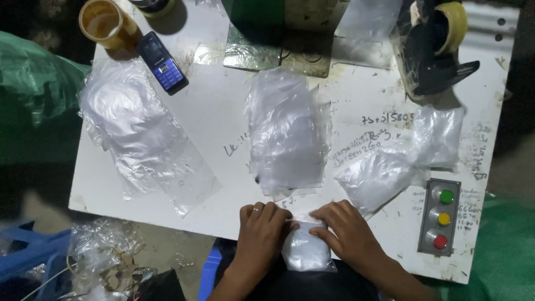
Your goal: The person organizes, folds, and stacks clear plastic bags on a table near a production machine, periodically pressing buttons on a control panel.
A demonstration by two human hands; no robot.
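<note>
A small clear plastic bag of white stuff (305,251) lies at the near edge of the white table (217,111), partly over my lap. My left hand (261,233) grips its upper left side, fingers curled, a ring on one finger. On the bag's top right edge my right hand (348,234) pinches and presses. Just beyond my hands a stack of clear plastic bags (287,134) rests in the table's middle.
Loose clear bags (139,134) lie at left, and a filled bag (390,167) at right. A dark mobile phone (163,62) and a yellow tape roll (103,22) are at the far left. A tape dispenser (434,44) stands far right. A grey button box (440,217) is near right.
</note>
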